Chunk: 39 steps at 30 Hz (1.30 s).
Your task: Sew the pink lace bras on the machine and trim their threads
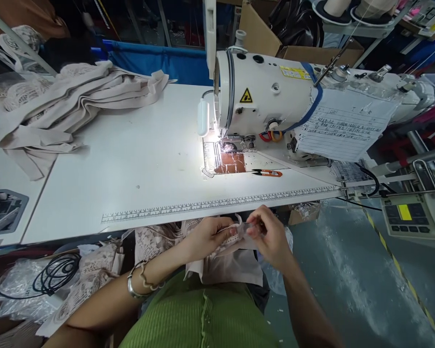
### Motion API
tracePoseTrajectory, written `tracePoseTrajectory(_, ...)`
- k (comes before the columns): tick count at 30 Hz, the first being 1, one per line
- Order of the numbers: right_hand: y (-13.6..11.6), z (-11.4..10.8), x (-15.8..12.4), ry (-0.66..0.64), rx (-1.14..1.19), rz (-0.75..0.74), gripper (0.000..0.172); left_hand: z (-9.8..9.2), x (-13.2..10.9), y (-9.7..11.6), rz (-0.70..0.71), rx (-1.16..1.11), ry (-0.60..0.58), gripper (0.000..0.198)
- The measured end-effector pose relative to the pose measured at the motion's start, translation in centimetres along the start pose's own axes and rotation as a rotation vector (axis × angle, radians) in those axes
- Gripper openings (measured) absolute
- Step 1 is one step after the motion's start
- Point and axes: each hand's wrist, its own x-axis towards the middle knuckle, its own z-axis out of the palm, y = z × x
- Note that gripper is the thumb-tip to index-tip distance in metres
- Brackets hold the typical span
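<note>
Over my lap, just below the table's front edge, lies a pale pink lace garment piece (235, 266). My left hand (215, 234) pinches its edge between thumb and fingers, near a thin strip that loops upward. On the other side my right hand (270, 237) has thumb and fingertips together at the end of that edge, gripping the same fabric. Some of the pinched part is hidden behind the fingers. Beyond both hands stands a white sewing machine (268, 92), its lamp lighting the needle area. Orange thread snips (268, 173) rest on the table in front of it.
A measuring scale (217, 205) runs along the front of the white table (130, 159). Pale fabric strips (83, 101) are heaped at the back left. More lace pieces (97, 270) and a coiled black cable (58, 273) sit at lower left. A control panel (409, 215) is at right.
</note>
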Motion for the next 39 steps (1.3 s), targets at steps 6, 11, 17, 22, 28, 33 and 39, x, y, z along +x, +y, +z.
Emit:
tracePoseTrajectory(6,0.6,1.4,-0.2,-0.007,-0.164,-0.168,0.02,-0.1,0.2,0.3,-0.019,-0.016,-0.017,0.038)
tracePoseTrajectory(11,1.8,1.4,0.2,0.085,-0.3,-0.354,0.024,-0.2,0.3,-0.2,-0.029,-0.079,-0.034,0.038)
tracePoseTrajectory(17,2.2,1.0,0.9,0.1,-0.407,-0.565,0.02,-0.3,0.3,-0.2,-0.038,-0.133,-0.054,0.038)
tracePoseTrajectory(22,1.4,0.6,1.5,0.141,-0.182,-0.515,0.018,-0.4,0.3,-0.2,-0.046,-0.129,-0.052,0.04)
tracePoseTrajectory(28,0.3,1.9,0.7,-0.281,0.353,-0.212,0.02,0.0,0.4,-0.1,0.03,-0.13,-0.058,0.032)
tracePoseTrajectory(33,3.3,1.6,0.7,-0.097,-0.021,-0.149,0.024,-0.6,-0.3,-0.5,0.034,-0.051,-0.072,0.038)
tracePoseTrajectory(39,4.9,-1.4,0.0,0.074,-0.198,0.016,0.015,-1.7,-1.3,0.6,0.046,-0.056,-0.092,0.04)
